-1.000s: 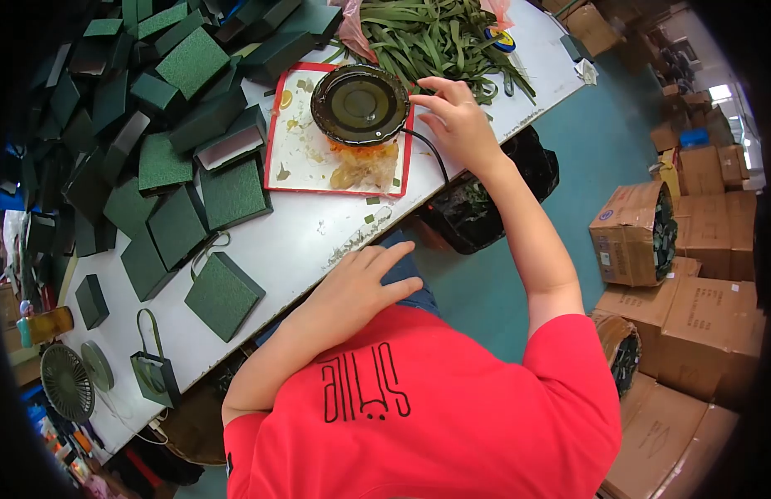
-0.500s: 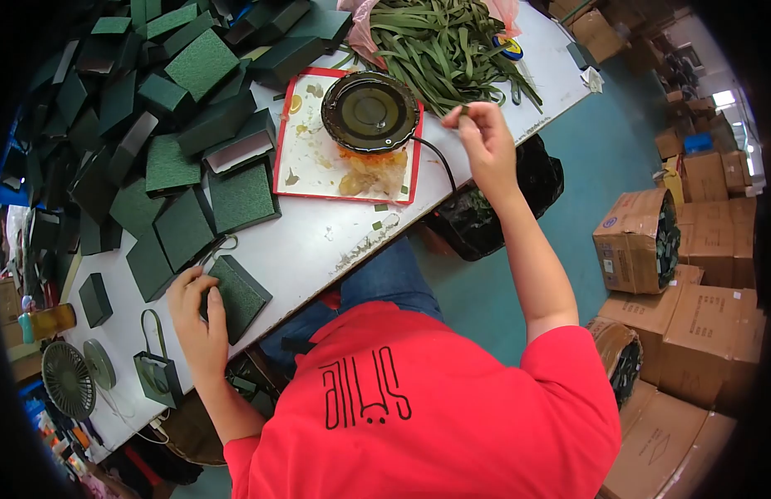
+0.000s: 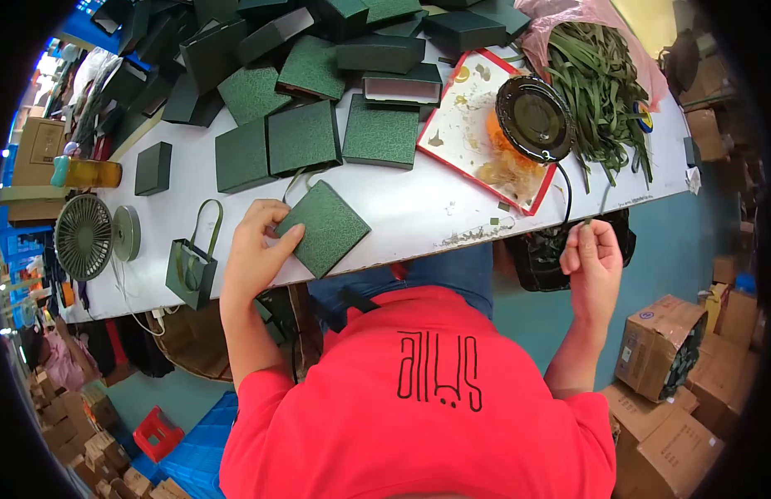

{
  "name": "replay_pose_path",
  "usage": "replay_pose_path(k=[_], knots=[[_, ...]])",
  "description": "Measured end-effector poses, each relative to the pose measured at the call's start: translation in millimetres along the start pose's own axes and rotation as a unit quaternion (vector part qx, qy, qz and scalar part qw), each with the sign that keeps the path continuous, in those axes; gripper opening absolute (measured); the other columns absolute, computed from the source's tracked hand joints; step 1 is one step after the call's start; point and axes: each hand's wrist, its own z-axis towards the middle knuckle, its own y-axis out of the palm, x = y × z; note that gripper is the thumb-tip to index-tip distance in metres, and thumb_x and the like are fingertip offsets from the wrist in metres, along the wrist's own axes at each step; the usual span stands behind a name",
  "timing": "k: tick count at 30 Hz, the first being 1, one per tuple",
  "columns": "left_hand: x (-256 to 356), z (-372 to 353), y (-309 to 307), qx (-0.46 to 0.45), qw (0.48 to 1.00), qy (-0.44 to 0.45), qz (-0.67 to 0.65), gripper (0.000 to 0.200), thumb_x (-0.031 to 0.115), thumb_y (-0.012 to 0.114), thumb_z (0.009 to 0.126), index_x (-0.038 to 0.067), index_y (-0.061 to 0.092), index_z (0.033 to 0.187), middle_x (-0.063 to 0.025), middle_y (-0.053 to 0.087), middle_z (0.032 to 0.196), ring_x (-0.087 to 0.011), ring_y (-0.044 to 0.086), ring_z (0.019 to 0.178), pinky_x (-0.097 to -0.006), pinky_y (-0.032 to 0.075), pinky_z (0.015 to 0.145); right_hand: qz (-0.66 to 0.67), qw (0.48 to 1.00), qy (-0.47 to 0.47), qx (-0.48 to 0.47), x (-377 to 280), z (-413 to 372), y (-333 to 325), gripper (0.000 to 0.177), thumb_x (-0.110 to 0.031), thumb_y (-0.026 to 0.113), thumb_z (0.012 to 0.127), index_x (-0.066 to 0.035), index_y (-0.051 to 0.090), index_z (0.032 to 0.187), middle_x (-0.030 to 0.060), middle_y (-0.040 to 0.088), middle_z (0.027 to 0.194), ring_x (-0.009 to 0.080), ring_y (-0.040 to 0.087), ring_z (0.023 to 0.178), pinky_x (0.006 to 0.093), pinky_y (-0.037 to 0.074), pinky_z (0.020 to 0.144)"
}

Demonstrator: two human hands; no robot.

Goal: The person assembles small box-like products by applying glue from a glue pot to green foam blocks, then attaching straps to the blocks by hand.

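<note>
Currently on the white table (image 3: 406,208), near its front edge: one green box (image 3: 327,226), the left hand (image 3: 256,249) closed on its left corner, thumb on the face and fingers at the far-left edge. Right hand (image 3: 596,258): fingertips together on a small dark green piece (image 3: 586,222), the box well apart to its left, past the red-edged board (image 3: 453,137). Box set diagonally, one corner toward the wearer, its ribbon loop (image 3: 295,182) pointing away toward the stacked boxes (image 3: 304,140); face nearly square, long axis not clear.
</note>
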Motion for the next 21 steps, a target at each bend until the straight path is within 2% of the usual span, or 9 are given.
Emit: replay_pose_path(k=[1, 2, 4, 6, 7, 10, 14, 15, 21], knots=[[-2, 1, -2, -0.006, 1.0, 0.01, -0.025, 0.022, 0.01, 0.075, 0.081, -0.001, 0.064, 0.096, -0.0093, 0.062, 0.11, -0.0234, 0.059, 0.1, -0.0324, 0.045, 0.088, 0.0, 1.0, 0.018, -0.002, 5, 1, 3, 0.007, -0.009, 0.055, 0.102, -0.002, 0.056, 0.105, 0.0068, 0.062, 0.085, 0.0074, 0.047, 0.057, 0.0233, 0.041, 0.051], [3, -1, -7, 0.006, 0.999, 0.044, -0.014, 0.018, 0.006, 0.075, 0.077, 0.0, 0.06, 0.084, -0.0116, 0.062, 0.119, -0.0271, 0.056, 0.111, -0.0358, 0.042, 0.097, -0.003, 0.999, 0.033, 0.003, 10, 2, 6, 0.007, -0.009, 0.055, 0.102, -0.002, 0.056, 0.105, 0.0071, 0.062, 0.084, 0.0079, 0.048, 0.056, 0.0237, 0.042, 0.05], [25, -7, -13, 0.076, 0.986, 0.149, 0.026, 0.023, 0.003, 0.074, 0.073, 0.002, 0.051, 0.073, -0.0171, 0.06, 0.129, -0.0341, 0.052, 0.124, -0.0421, 0.038, 0.105, -0.012, 0.998, 0.069, -0.001, 11, 3, 14, 0.008, -0.01, 0.058, 0.101, -0.004, 0.055, 0.106, 0.0076, 0.063, 0.08, 0.0088, 0.047, 0.053, 0.0252, 0.041, 0.049], [47, -5, -13, 0.119, 0.93, 0.256, 0.236, 0.028, 0.001, 0.072, 0.069, 0.003, 0.044, 0.069, -0.0192, 0.053, 0.143, -0.0409, 0.043, 0.136, -0.048, 0.033, 0.11, 0.033, 0.997, 0.075, -0.014, 16, 8, 18, 0.009, -0.01, 0.059, 0.1, -0.003, 0.054, 0.105, 0.0062, 0.061, 0.079, 0.0092, 0.046, 0.052, 0.0259, 0.038, 0.049], [51, -5, -9, 0.095, 0.921, 0.256, 0.278, 0.029, 0.002, 0.073, 0.069, 0.003, 0.044, 0.069, -0.0206, 0.047, 0.149, -0.0443, 0.037, 0.141, -0.0496, 0.028, 0.113, 0.045, 0.996, 0.075, -0.018, 18, 12, 19, 0.01, -0.01, 0.059, 0.1, -0.003, 0.054, 0.105, 0.0057, 0.061, 0.079, 0.009, 0.046, 0.053, 0.0254, 0.038, 0.05], [53, 1, 30, 0.033, 0.946, 0.241, 0.214, 0.029, 0.004, 0.074, 0.069, 0.003, 0.045, 0.072, -0.0202, 0.045, 0.151, -0.0454, 0.036, 0.141, -0.052, 0.027, 0.114, 0.067, 0.997, 0.026, -0.017, 21, 23, 26, 0.013, -0.011, 0.06, 0.101, 0.0, 0.055, 0.105, 0.0063, 0.063, 0.082, 0.0084, 0.048, 0.057, 0.025, 0.042, 0.054], [66, 7, 53, -0.089, 0.94, 0.27, 0.186, 0.039, 0.01, 0.083, 0.065, 0.005, 0.059, 0.095, -0.0202, 0.041, 0.152, -0.0435, 0.038, 0.138, -0.0549, 0.027, 0.115, 0.047, 0.999, 0.007, 0.026, 20, 32, 37, 0.017, -0.014, 0.061, 0.101, 0.001, 0.056, 0.106, 0.0076, 0.065, 0.084, 0.0088, 0.052, 0.059, 0.0244, 0.046, 0.055], [65, 10, 55, -0.106, 0.936, 0.267, 0.204, 0.058, 0.013, 0.086, 0.061, 0.008, 0.061, 0.113, -0.02, 0.04, 0.152, -0.0417, 0.036, 0.14, -0.0539, 0.029, 0.115, 0.047, 0.999, 0.004, 0.024, 21, 35, 37, 0.017, -0.014, 0.061, 0.1, 0.001, 0.056, 0.105, 0.0077, 0.065, 0.084, 0.0089, 0.053, 0.059, 0.0242, 0.047, 0.056], [64, 12, 44, -0.152, 0.945, 0.197, 0.211, 0.083, 0.012, 0.087, 0.059, 0.014, 0.056, 0.135, -0.0162, 0.039, 0.153, -0.0377, 0.037, 0.139, -0.0558, 0.027, 0.116, 0.024, 0.999, 0.012, 0.017, 26, 50, 35, 0.019, -0.017, 0.063, 0.1, 0.001, 0.057, 0.102, 0.0055, 0.065, 0.078, 0.0073, 0.05, 0.054, 0.0221, 0.041, 0.051]])
